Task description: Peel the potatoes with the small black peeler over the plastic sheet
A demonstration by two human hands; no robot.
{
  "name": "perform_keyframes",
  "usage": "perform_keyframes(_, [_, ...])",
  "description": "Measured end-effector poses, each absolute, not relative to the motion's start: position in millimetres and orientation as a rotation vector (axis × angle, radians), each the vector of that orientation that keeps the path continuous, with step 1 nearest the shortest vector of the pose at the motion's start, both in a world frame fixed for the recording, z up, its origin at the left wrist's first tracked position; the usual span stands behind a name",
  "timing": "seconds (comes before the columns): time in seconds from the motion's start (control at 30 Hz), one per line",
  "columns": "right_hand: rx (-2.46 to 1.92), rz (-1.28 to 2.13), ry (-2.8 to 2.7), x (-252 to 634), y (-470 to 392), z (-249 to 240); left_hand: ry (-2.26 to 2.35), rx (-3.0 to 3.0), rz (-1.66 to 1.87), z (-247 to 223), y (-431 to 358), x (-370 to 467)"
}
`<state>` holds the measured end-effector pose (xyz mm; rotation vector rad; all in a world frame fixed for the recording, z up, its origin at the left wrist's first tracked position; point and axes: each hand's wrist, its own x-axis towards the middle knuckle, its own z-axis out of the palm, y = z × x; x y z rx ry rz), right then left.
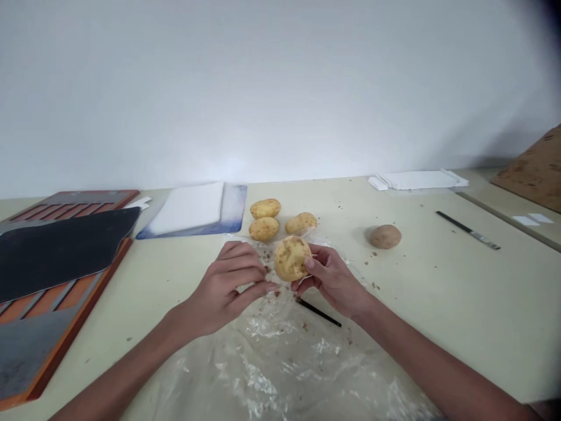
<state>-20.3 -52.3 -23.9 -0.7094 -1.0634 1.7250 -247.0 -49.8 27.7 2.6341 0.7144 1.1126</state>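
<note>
My right hand (335, 280) grips a potato (289, 260), thumb on its front face and fingers behind and below. The potato is yellow with rough brownish patches on the side facing me. Just left of it is my left hand (236, 283), fingers bent and apart from the thumb, with nothing seen in it. Beneath both hands spreads a crumpled clear plastic sheet (272, 356) dotted with brown scraps. A thin black tool (319, 312) lies on it below the right hand; its upper end is near the fingers.
Three yellow potatoes (264, 228) lie beyond the hands; a browner potato (385, 237) sits to the right. Farther right is a thin black-and-silver strip (468, 230). White sheets (188, 207) rest on a blue-edged board at left, near an orange-grey panel (52, 321). A wall stands behind.
</note>
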Motion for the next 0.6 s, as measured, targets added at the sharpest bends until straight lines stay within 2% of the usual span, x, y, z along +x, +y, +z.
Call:
perform_keyframes(0.27, [-0.805, 1.636, -1.07, -17, -50, -25, 0.794, 2.469, 1.326, 19, -37, -238])
perform_keyframes(0.6, [-0.866, 1.582, -1.025, -16, -52, -25, 0.757, 2.44, 1.293, 7, -38, -225])
